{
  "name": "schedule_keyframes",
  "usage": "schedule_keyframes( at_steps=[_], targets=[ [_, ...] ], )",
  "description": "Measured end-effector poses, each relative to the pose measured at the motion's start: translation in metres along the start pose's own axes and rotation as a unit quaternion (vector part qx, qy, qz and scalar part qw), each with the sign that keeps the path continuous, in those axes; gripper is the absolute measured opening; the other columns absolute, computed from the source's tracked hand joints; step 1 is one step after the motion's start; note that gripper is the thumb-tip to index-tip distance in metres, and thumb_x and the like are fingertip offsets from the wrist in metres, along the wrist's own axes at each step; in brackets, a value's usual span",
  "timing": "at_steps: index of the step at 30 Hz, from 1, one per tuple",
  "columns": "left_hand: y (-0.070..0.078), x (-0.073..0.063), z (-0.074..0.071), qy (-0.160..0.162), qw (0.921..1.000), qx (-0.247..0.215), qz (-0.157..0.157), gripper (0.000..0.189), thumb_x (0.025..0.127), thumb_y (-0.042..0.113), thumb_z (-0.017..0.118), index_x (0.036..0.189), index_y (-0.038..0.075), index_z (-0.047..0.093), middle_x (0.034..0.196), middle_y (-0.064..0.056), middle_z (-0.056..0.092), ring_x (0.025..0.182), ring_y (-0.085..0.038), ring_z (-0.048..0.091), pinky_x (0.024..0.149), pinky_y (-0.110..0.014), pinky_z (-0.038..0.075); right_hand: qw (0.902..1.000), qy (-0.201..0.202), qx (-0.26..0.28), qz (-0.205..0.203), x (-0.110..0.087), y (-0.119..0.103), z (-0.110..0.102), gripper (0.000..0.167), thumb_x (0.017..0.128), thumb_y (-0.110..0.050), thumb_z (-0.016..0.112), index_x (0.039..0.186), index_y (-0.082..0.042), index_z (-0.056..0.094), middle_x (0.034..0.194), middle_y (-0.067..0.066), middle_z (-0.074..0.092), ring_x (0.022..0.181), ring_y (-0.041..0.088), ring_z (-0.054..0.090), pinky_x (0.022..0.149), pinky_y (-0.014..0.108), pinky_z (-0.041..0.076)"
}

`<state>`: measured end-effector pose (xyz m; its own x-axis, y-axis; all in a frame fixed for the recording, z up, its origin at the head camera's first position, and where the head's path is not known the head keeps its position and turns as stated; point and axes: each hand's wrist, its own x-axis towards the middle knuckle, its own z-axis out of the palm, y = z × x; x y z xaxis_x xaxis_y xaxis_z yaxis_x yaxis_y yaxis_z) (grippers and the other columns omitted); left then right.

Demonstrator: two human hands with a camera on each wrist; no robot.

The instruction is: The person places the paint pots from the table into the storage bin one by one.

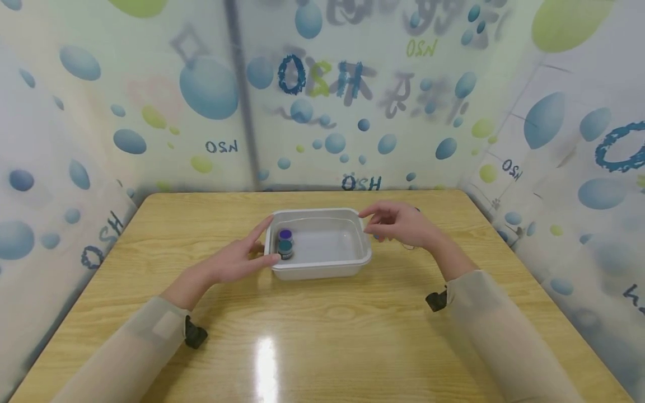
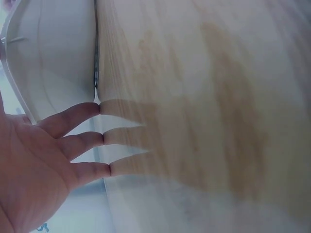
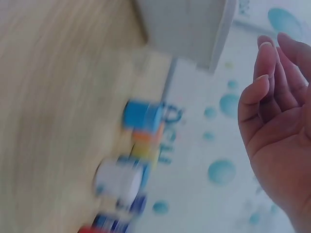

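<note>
Head view: drop-printed walls (image 1: 322, 134) are enclosing a wood-grain table (image 1: 322, 347). Pale sleeves (image 1: 126, 341) are extending over the table from the bottom edge. White bin (image 1: 322, 272) is sitting toward the table's far side, between both hands. Left hand (image 1: 229, 260) is spreading at the bin's left end: thumb is lying over the near-left rim corner, index is running to the far-left rim; left wrist view is showing the other three fingertips touching the tabletop, apart from each other. Right hand (image 1: 403, 224) is hovering just beside the right rim, empty, fingers loosely bent. Right wrist view is showing a blurred cluster on the table, including a white container (image 3: 116, 180) and a blue item (image 3: 138, 115). Purple-lidded jar (image 1: 285, 235) is standing inside the bin's left end, just behind a teal-lidded jar (image 1: 285, 249).
</note>
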<state>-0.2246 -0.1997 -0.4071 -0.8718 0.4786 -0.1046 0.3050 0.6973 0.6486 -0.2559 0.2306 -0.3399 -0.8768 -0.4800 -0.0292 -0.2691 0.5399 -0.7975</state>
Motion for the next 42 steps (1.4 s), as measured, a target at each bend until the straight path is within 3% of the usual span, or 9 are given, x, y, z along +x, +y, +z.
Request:
schedule_keyframes(
  at_steps=[2,8,13,18,22,31,42],
  targets=[
    [0.000,0.000,0.000,0.000,1.0000,-0.001,0.000,0.100,0.107,0.067,0.058,0.177,0.038,-0.008,0.159,-0.032,0.056,0.149,-0.057,0.052,0.122,-0.074,0.039,0.9999,0.013,-0.004,0.009,-0.010,0.012,-0.008,0.038,0.104,-0.026,0.079,0.140,-0.017,0.073,0.112,0.015,0.079,0.084,0.032,0.073,0.070,0.034,0.060],
    [0.000,-0.001,0.000,0.000,1.0000,-0.004,-0.002,0.100,0.107,0.067,0.058,0.177,0.038,-0.007,0.161,-0.033,0.054,0.150,-0.056,0.051,0.123,-0.074,0.038,0.9987,0.034,-0.003,0.038,-0.042,0.044,-0.029,0.038,0.105,-0.028,0.078,0.139,-0.013,0.072,0.110,0.015,0.078,0.087,0.041,0.073,0.073,0.038,0.062],
    [0.001,-0.001,0.000,0.000,1.0000,-0.004,-0.003,0.100,0.106,0.069,0.057,0.177,0.040,-0.008,0.161,-0.032,0.054,0.150,-0.056,0.052,0.123,-0.075,0.038,0.9965,0.050,-0.002,0.068,-0.065,0.064,-0.042,0.044,0.106,-0.029,0.076,0.143,-0.007,0.069,0.106,0.009,0.079,0.084,0.035,0.072,0.070,0.039,0.061],
    [0.001,0.000,0.001,0.001,1.0000,0.001,-0.004,0.100,0.106,0.070,0.057,0.177,0.041,-0.007,0.160,-0.031,0.055,0.149,-0.055,0.053,0.123,-0.074,0.039,0.9943,0.058,-0.009,0.089,-0.084,0.080,-0.055,0.047,0.108,-0.027,0.073,0.146,-0.002,0.065,0.109,0.013,0.079,0.085,0.029,0.072,0.071,0.036,0.060],
    [0.001,0.000,0.001,-0.002,1.0000,0.002,-0.005,0.100,0.106,0.070,0.057,0.177,0.041,-0.008,0.161,-0.032,0.054,0.149,-0.056,0.052,0.123,-0.075,0.038,0.9906,0.073,-0.028,0.112,-0.096,0.096,-0.066,0.045,0.108,-0.032,0.073,0.145,-0.007,0.066,0.111,0.012,0.081,0.088,0.030,0.072,0.072,0.036,0.059],
    [-0.001,0.000,0.000,-0.001,1.0000,0.002,-0.008,0.100,0.106,0.071,0.056,0.176,0.042,-0.009,0.161,-0.033,0.054,0.149,-0.056,0.052,0.122,-0.075,0.038,0.9877,0.074,-0.040,0.132,-0.107,0.124,-0.083,0.051,0.109,-0.032,0.071,0.151,-0.005,0.062,0.112,0.013,0.080,0.084,0.028,0.072,0.073,0.035,0.061],
    [0.000,0.000,0.000,0.001,0.9999,0.003,-0.013,0.100,0.105,0.073,0.056,0.175,0.045,-0.009,0.161,-0.031,0.055,0.149,-0.056,0.052,0.123,-0.074,0.038,0.9839,0.058,-0.068,0.155,-0.102,0.134,-0.082,0.052,0.108,-0.032,0.072,0.154,-0.008,0.062,0.116,0.016,0.079,0.084,0.023,0.071,0.072,0.034,0.061]
  ],
)
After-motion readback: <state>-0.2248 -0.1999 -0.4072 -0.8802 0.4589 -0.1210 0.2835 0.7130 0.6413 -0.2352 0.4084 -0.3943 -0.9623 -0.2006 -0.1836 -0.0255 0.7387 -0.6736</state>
